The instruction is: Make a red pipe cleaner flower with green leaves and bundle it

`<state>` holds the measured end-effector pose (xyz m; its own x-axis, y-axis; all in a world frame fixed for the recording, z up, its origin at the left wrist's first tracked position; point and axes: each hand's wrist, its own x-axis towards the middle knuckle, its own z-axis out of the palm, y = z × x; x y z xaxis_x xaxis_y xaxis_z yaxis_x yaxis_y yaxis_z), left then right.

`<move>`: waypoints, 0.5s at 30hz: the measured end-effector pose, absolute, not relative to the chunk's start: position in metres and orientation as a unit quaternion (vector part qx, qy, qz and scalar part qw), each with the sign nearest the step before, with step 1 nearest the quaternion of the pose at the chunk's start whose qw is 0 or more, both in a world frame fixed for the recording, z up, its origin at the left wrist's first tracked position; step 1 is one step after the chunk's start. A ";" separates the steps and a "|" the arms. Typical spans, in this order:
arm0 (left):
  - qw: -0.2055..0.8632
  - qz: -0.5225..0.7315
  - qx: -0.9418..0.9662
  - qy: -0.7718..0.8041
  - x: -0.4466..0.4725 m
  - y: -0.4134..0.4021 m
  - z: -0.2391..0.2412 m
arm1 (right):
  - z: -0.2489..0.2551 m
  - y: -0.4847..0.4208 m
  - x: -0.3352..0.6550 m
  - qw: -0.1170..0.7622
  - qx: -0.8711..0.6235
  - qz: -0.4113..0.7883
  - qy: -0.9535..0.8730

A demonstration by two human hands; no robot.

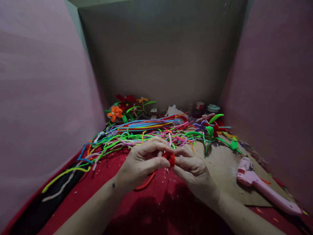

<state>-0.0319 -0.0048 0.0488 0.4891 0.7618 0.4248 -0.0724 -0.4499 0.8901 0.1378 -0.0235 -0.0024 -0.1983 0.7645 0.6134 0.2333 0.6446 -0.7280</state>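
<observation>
Between my fingertips is a small curled piece of red pipe cleaner (171, 160), fuzzy and bent into a loop. My left hand (146, 156) pinches it from the left with thumb and forefinger. From the right, my right hand (193, 168) grips the same piece, its fingertips meeting those of the left. Much of the red piece is hidden by the fingers. Below my left hand a loose red pipe cleaner (146, 183) lies curved on the red cloth (156, 209). Just beyond both hands spreads a tangled heap of colourful pipe cleaners (137, 138).
Pipe-cleaner flowers stand at the back left, one an orange flower (115, 113), with more, including a purple flower (201, 126), at right. A pink glue gun (264, 186) lies on a brown board (222, 176). A lidded jar (213, 108) stands behind. Pink walls (49, 81) rise on both sides.
</observation>
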 end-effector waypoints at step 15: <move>0.312 0.386 0.828 0.262 -0.038 -0.007 0.061 | -0.004 -0.021 0.139 0.519 -0.355 0.309 -0.713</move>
